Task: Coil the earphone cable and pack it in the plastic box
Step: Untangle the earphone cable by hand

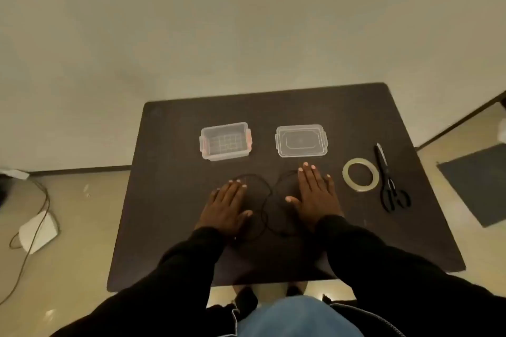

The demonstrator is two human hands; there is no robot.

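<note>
A thin black earphone cable lies in loose loops on the dark table, between and partly under my hands. My left hand rests flat, palm down, fingers apart, on the cable's left loop. Palm down as well, my right hand lies flat over the right loop. Neither hand grips anything. Behind my left hand stands the clear plastic box, open and empty, with pink latches. Its clear lid lies separately behind my right hand.
A roll of clear tape and black scissors lie to the right of my right hand. The table's edges are close on all sides. On the floor at left are a white object and a cord.
</note>
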